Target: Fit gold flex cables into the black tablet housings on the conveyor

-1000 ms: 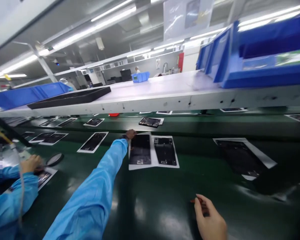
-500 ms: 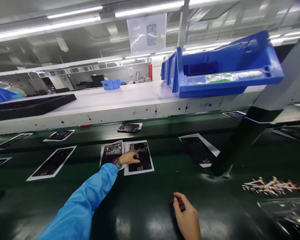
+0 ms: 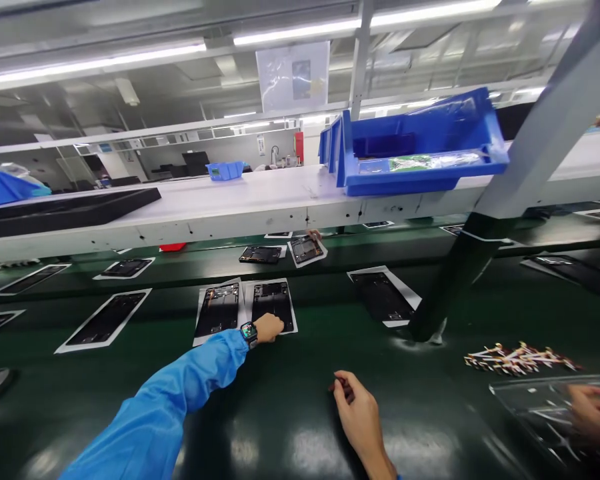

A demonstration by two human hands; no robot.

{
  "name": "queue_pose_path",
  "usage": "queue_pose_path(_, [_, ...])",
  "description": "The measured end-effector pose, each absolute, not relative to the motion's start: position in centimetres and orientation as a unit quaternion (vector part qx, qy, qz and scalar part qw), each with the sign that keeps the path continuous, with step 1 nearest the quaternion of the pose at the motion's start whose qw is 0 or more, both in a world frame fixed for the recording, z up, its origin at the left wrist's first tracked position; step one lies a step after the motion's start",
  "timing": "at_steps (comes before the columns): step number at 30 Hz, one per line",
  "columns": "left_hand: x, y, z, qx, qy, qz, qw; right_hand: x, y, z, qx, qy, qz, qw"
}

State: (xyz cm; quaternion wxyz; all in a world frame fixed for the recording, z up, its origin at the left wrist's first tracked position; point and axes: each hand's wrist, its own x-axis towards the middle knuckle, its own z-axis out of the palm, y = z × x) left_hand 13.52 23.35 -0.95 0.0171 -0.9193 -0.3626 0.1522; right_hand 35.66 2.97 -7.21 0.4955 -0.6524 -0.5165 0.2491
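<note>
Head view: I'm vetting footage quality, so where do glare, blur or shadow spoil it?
Head view, near edge: pale glare marks the green surface; head view, lower right: another person's hand is blurred at the clear tray; head view, center: the black device by the left hand is mostly dark, with little fine detail, and shadow obscures whatever the right hand may hold.

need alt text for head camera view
A person's left hand, wearing a watch, is at the near edge of a dark panel on white paper; the right hand is curled over a green table. Blue bins sit on a shelf.
</note>
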Motion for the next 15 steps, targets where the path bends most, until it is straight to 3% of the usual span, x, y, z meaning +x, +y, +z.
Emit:
queue_pose_path(5, [14.3,21.5,2.6,-0.929,-0.352,0.115,0.029,36.4,3.3,-6.8,-0.628,-0.414,0.311,0.581])
queue_pose_path(9, [15.2,13.9,3.9,-0.945,-0.314,0.087,0.013,38.2,3.4,-6.2,-0.585,-0.27,0.364,0.672])
queue_pose_path(15, [18.1,1.1,-3.9,-0.984,-0.163,0.047,-0.061,39.9,2.9,-5.9,-0.553,-0.176,0.393,0.714])
